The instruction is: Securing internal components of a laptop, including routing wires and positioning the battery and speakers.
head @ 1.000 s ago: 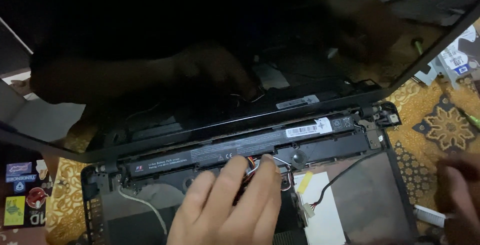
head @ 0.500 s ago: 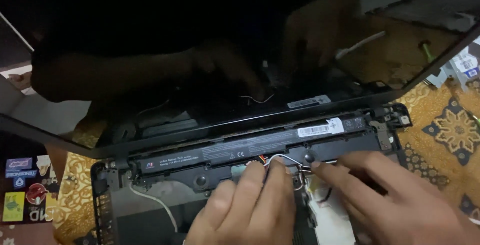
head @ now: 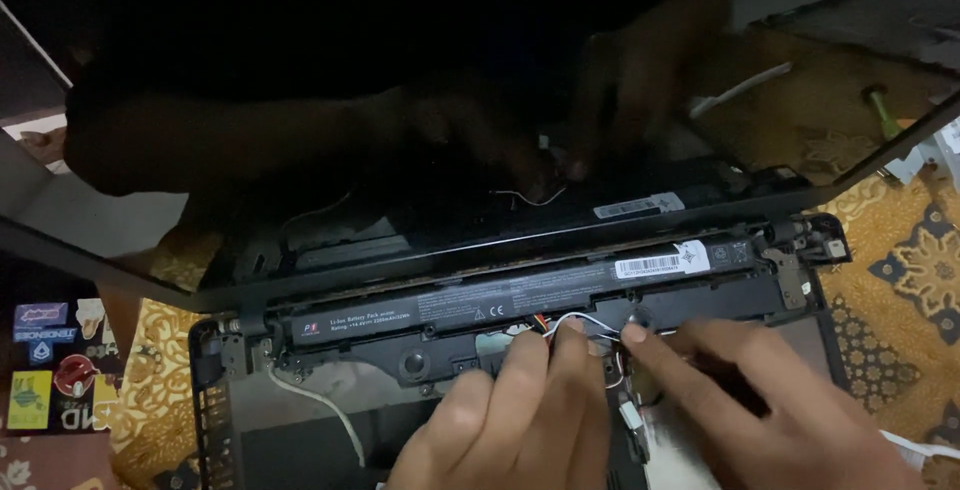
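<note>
- The thin wires [head: 575,325] are found just below the long black battery [head: 500,300] in the opened laptop base [head: 300,430].
- The wires are pinched by the left hand [head: 510,420].
- The same wires are touched by the right hand [head: 760,400], fingers partly curled.
- The dark screen [head: 400,100] is tilted open behind.

One head-worn camera, looking steeply down and slightly forward, close in over the work. The left hand [head: 510,415] and right hand [head: 760,405] enter from the bottom edge, filling the lower middle. Just beyond their fingertips lies the opened laptop base [head: 300,430]; farther beyond, the dark screen [head: 400,100] tilts back, mirroring both hands. There is no second view, so nothing is shared.
</note>
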